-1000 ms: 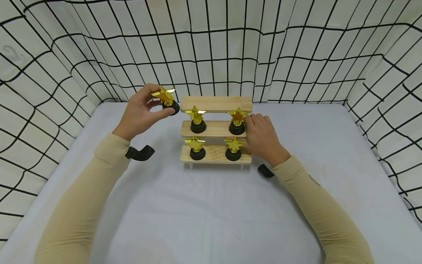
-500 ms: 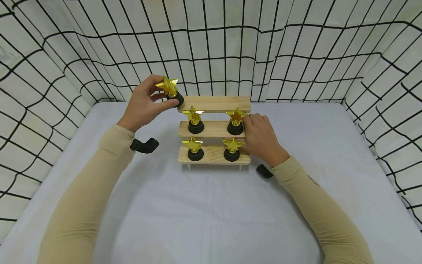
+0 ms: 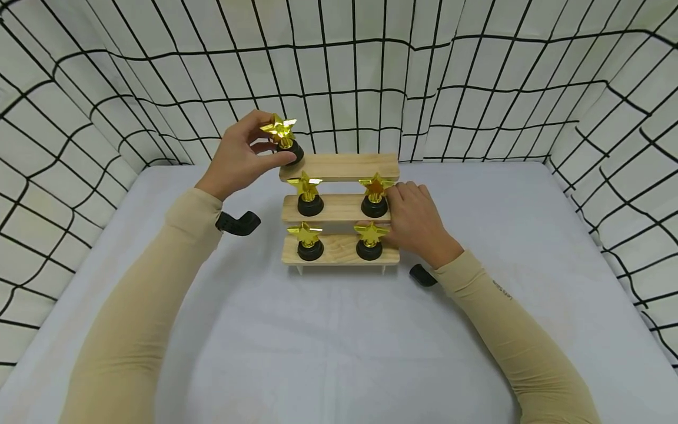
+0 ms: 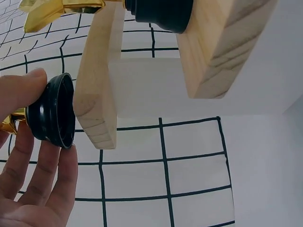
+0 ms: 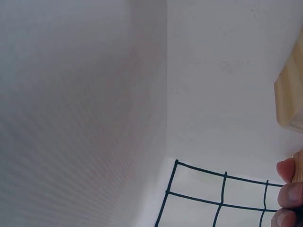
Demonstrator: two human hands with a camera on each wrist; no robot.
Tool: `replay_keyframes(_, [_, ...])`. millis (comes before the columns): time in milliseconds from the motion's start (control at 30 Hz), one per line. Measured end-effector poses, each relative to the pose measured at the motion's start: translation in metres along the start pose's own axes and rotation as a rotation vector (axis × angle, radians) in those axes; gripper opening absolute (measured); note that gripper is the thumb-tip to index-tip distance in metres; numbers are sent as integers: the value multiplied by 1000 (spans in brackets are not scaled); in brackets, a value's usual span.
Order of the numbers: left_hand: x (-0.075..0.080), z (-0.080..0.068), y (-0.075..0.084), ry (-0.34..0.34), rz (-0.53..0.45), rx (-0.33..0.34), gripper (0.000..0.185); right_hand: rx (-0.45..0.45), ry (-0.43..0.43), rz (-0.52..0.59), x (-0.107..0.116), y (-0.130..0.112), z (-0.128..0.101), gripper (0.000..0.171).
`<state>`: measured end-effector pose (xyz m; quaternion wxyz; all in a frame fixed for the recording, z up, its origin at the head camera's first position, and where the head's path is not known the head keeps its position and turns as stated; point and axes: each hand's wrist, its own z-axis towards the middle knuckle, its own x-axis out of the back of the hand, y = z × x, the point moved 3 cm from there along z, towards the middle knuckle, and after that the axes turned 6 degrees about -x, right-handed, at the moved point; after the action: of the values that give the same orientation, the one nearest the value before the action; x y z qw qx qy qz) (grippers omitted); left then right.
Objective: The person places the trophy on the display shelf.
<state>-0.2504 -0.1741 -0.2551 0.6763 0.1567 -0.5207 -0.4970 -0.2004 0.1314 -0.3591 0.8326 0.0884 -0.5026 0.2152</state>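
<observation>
Right now I see my left hand (image 3: 238, 159) pinching the star trophy (image 3: 283, 138) upright at the left end of the stepped shelf's (image 3: 365, 166) top step; my right hand's fingers (image 3: 405, 194) press its right side.

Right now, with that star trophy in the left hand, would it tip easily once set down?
Probably somewhat: the star trophy carries a wide star on a thin stem. Its round black base looks broad, which should steady it. The left hand holds it lightly, so it seems light.
</observation>
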Motion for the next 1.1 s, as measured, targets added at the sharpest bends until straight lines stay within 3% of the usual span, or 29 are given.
replay_keyframes(433, [-27, 22, 0, -101, -48, -5, 53, 20, 26, -18, 2, 2, -1, 75])
replay_keyframes(1100, [-48, 30, 3, -205, -64, -2, 57, 24, 40, -12, 0, 1, 1, 74])
